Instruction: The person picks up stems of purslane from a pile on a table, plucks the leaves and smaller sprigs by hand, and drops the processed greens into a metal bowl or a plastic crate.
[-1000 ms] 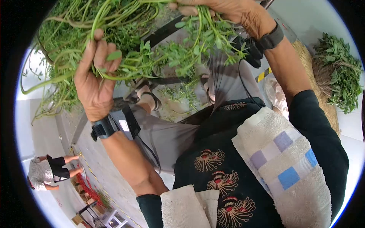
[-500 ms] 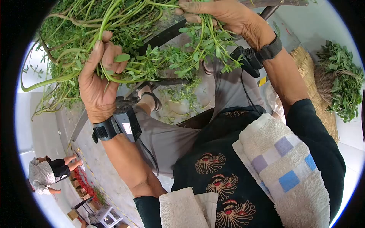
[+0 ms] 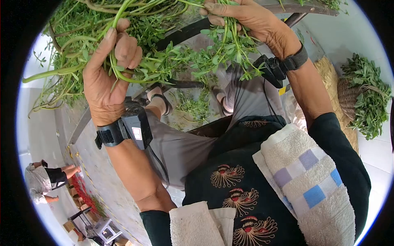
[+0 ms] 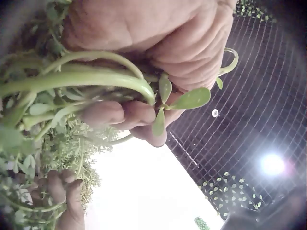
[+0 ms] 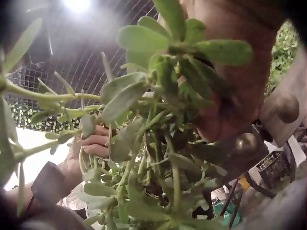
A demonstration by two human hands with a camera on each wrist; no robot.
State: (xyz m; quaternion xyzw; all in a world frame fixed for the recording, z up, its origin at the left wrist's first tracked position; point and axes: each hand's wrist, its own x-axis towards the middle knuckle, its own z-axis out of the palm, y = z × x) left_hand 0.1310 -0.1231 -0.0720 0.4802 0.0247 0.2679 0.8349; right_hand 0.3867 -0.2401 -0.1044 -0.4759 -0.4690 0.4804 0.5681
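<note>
Both arms raised in front of the torso, elbows bent, forearms angled upward and slightly inward. Left hand (image 3: pixel 107 78): back of hand toward the head camera, fingers (image 4: pixel 125 114) curled tight and thumb extended upward, gripping; the left wrist view confirms the curl. Right hand (image 3: pixel 246 18): higher and further out, wrist flexed, fingers folded downward in a pinching grip; exact finger contact probably at the tips, but the right wrist view is too obstructed to confirm. Hands well apart. Dark sleeves end above the elbows; a black strap on each wrist.
</note>
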